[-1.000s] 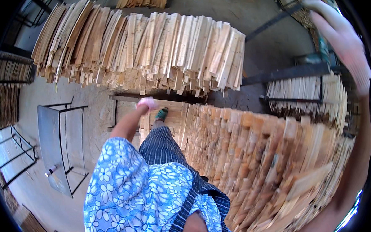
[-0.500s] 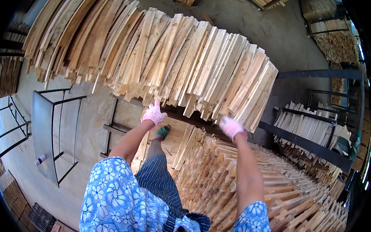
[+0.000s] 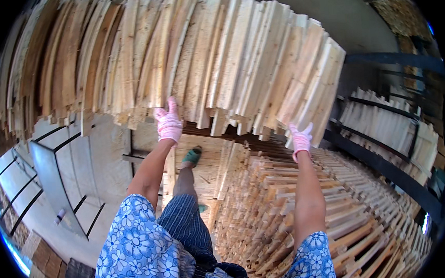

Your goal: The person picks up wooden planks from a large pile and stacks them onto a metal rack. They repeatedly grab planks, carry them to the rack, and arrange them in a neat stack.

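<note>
Both hands wear pale pink gloves. My left hand reaches to the near ends of the stacked wooden planks, its fingers stretched upward against them. Farther right, my right hand is at the plank ends by the stack's right end, fingers and thumb apart. Neither hand is wrapped round a plank. The planks lie side by side in a long row, their near ends uneven. Some of the fingertips' contact with the wood is hard to make out.
A second large pile of wooden strips fills the area below and right. Dark metal bars run along the right. A metal frame with a flat panel stands at left. My foot in a green shoe rests on boards.
The view has shifted, so the plank row looks larger and closer. My right hand, blurred before, now shows its fingers apart at the right plank ends. My left hand stays at the plank ends.
</note>
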Demonstrator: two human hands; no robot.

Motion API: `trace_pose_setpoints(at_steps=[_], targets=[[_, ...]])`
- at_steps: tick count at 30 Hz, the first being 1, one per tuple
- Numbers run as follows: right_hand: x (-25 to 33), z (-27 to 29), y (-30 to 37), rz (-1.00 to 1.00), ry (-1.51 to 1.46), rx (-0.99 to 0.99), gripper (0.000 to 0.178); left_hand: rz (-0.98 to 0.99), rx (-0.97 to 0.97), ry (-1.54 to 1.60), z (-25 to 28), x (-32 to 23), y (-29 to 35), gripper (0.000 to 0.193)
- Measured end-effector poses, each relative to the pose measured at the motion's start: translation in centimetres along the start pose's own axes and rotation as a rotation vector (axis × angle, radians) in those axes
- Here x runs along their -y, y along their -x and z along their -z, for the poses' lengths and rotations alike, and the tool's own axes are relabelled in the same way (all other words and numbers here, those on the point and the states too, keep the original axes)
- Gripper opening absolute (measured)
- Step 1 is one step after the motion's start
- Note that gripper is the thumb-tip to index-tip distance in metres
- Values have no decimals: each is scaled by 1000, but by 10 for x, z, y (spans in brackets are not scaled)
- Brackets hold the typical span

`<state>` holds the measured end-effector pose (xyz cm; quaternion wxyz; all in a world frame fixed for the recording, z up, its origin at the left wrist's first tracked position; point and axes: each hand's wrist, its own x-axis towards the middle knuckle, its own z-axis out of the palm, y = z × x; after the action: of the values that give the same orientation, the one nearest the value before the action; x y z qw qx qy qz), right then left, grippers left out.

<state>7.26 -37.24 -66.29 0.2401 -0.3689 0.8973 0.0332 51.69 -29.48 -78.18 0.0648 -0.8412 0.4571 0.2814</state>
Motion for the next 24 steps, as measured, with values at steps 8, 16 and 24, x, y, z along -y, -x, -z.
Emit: trace_pose_setpoints(at_steps=[8, 16, 24], targets=[[7, -25, -13, -10, -213, 27, 117, -30, -149, 555, 59, 72, 7, 81], [71, -43, 61, 65, -816, 220, 95, 265, -32, 585, 7, -74, 48, 86], [137, -99, 83, 178, -164, 113, 108, 127, 106, 433, -9, -73, 20, 105]])
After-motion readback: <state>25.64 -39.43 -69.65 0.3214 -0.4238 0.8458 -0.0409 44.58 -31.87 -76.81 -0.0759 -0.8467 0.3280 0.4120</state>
